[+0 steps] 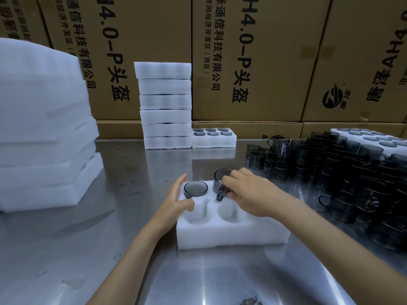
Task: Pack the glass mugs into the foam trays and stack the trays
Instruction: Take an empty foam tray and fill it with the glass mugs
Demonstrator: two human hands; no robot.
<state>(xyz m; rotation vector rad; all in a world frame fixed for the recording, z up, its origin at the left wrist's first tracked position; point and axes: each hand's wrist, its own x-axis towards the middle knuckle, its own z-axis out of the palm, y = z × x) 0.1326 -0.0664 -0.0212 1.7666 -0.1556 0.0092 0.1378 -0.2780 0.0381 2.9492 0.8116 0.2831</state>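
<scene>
A white foam tray [229, 235] lies on the steel table in front of me. One smoky glass mug [195, 188] sits sunk in its far-left pocket. My left hand [176, 200] rests on the tray's left edge, fingers straight, thumb on the foam. My right hand [248, 192] pinches a second glass mug [221, 180] at its rim and handle, tilted over the far-middle pocket. Two near pockets show bare foam. My right forearm hides the tray's right side.
A stack of several closed foam trays [165, 106] stands at the back, with a filled tray [213, 138] beside it. Thick foam sheets [44, 128] pile up on the left. Many loose dark glass mugs [330, 166] crowd the right. Cardboard boxes [253, 58] wall the back.
</scene>
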